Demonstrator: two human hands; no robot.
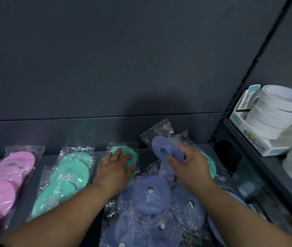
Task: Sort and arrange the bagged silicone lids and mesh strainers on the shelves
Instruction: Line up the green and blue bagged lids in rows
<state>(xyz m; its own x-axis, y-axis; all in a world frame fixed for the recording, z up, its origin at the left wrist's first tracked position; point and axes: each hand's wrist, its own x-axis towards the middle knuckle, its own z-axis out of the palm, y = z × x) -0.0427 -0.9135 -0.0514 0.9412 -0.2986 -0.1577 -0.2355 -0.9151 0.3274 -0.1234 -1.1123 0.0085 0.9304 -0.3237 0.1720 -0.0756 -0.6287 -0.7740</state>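
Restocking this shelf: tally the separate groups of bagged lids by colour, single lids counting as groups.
Pink: 1, the pink row.
Green: 3, the green row, one green lid under the left hand, a green edge behind the right hand.
Blue: 2, the blue pile, the held blue lid.
Total: 6

Open shelf strip separates pink lids, green lids.

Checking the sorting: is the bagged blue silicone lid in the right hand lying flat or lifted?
Lifted and tilted: the right hand pinches the bagged blue silicone lid above the blue pile.
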